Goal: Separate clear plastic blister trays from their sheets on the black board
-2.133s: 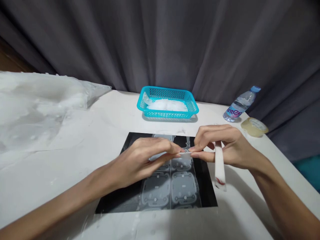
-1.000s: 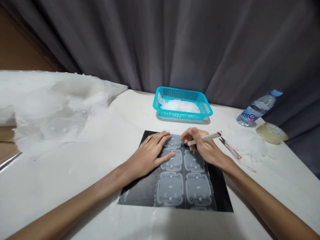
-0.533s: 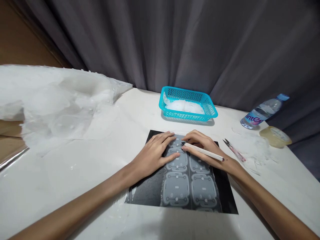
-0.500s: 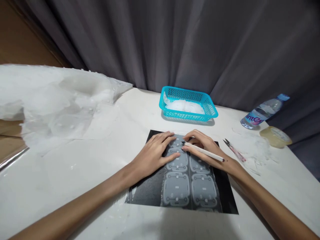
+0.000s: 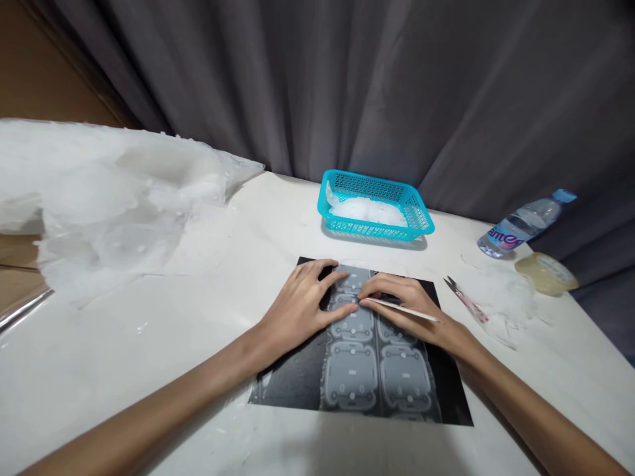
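My left hand (image 5: 308,295) lies with fingers spread on a clear film sheet (image 5: 351,371) printed with pale rounded panels, thumb and fingertips touching its upper left part. Beneath the film is a black board (image 5: 292,370), flat on the table. On the upper right of the film rests my right hand (image 5: 404,299), closed on a thin white pencil (image 5: 409,309) that slants back toward the wrist. The fingers hide the pencil's front end, close to my left thumb. Whatever tiny piece may be at the fingertips I cannot make out.
A blue plastic basket (image 5: 376,229) with white material (image 5: 367,210) stands behind the board. To the right are small scissors (image 5: 466,301), clear scraps (image 5: 510,291), a water bottle (image 5: 520,226) and a tape roll (image 5: 546,274). A bulky white plastic bag (image 5: 124,192) covers the left side.
My right hand has moved slightly down and left, bringing its fingertips nearer my left thumb. The pencil lies flatter, its front end now covered. My left hand has barely shifted.
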`<state>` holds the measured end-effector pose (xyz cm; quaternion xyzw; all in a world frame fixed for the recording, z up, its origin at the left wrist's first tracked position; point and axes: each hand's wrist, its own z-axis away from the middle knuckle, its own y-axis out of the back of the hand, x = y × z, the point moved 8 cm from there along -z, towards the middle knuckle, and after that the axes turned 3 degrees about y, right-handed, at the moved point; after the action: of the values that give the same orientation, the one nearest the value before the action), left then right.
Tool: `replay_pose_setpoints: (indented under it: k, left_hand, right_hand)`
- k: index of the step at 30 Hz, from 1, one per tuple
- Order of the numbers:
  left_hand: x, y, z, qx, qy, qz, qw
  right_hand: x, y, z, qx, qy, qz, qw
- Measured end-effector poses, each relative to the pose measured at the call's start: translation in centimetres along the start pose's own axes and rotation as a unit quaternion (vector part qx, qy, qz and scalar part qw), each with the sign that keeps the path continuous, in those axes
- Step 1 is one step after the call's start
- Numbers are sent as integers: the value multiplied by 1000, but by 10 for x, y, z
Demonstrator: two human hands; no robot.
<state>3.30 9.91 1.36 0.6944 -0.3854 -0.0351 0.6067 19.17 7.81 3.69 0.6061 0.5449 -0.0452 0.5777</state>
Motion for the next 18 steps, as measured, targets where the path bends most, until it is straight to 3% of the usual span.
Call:
replay_pose_setpoints:
  k: [18]
  left_hand:
    - [0,-1,-1,7,-10,6,1000]
  right_hand:
    - [-5,-9,2,-11,38,65,997]
